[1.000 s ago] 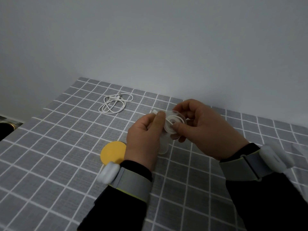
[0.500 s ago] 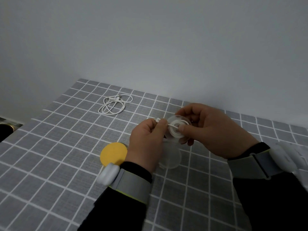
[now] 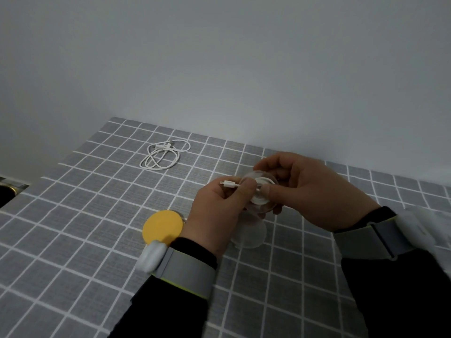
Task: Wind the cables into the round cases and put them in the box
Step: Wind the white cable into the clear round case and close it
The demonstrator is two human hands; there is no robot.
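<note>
Head view, winding stage: the left hand (image 3: 214,212) pinches the plug end (image 3: 228,184) of a white cable between thumb and forefinger. The right hand (image 3: 312,191) curls round the clear round case (image 3: 259,203), thumb pressed on its face. Both are raised just above the checked tablecloth (image 3: 73,215), right of centre. White coils show inside the case, and only a short tail and the plug lie outside it, so this winding appears nearly complete. A clear round piece (image 3: 251,236) lies under the hands and a yellow round piece (image 3: 163,226) just left of the left wrist; lid or case cannot be told. The second cable (image 3: 163,154) lies loose at far left, unwound. No box is in view, so boxing remains.
</note>
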